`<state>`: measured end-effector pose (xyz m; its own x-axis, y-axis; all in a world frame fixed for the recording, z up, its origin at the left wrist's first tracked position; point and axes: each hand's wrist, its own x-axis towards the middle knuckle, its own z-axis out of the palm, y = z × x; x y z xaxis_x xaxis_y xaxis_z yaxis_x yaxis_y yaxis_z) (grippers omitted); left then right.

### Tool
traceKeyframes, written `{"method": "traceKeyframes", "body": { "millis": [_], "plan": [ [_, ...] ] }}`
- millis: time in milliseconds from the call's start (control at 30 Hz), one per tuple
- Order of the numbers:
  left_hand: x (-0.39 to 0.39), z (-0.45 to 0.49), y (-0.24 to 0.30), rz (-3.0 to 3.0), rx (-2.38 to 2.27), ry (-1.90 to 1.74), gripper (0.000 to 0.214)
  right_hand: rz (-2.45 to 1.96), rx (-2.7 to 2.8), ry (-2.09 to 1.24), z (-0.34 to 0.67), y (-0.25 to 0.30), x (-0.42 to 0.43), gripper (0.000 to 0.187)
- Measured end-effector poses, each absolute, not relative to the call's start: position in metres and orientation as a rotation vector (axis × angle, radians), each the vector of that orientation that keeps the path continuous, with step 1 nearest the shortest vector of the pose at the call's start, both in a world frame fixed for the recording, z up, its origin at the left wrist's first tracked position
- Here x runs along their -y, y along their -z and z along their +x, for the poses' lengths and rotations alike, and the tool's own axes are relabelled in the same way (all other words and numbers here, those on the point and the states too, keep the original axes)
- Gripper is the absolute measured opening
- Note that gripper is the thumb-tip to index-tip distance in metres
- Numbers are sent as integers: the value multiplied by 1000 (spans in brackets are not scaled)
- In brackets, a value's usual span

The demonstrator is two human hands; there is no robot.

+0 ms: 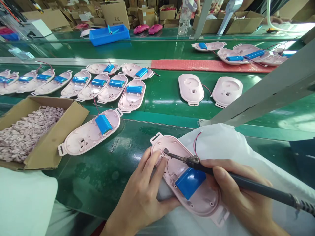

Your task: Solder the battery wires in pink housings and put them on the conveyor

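My right hand [236, 193] grips a soldering iron [209, 168] with a dark handle. Its flat tip rests at a small spot inside the upper end of a pale pink plastic shell [204, 200]. This shell lies tilted on a white cloth. My left hand [145, 193] holds the shell's left edge, thumb below and fingertips pressed beside the iron's tip. Whether a small part is under those fingertips, I cannot make out. A blue battery pack [190, 182] sits in the shell, and a red-and-black wire [195, 142] sticks out past its far edge.
Left of my hands lies another shell with battery [91, 134]. A cardboard box [56, 134] holds many small pink loops. Several battery-fitted shells [131, 96] line the green conveyor [159, 88], with two face-down shells [191, 88]. A metal post [265, 78] slants across the right.
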<state>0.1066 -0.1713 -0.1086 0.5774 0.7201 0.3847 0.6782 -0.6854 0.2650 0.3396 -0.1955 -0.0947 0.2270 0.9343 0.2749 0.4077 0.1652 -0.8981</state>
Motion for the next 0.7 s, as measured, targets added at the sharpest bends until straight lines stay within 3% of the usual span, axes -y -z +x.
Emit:
{"method": "traceKeyframes", "body": {
  "millis": [700],
  "plan": [
    [173,104,110,2683,-1201,-727,73,-1444,1443,-562,343,98,197,23]
  ]
}}
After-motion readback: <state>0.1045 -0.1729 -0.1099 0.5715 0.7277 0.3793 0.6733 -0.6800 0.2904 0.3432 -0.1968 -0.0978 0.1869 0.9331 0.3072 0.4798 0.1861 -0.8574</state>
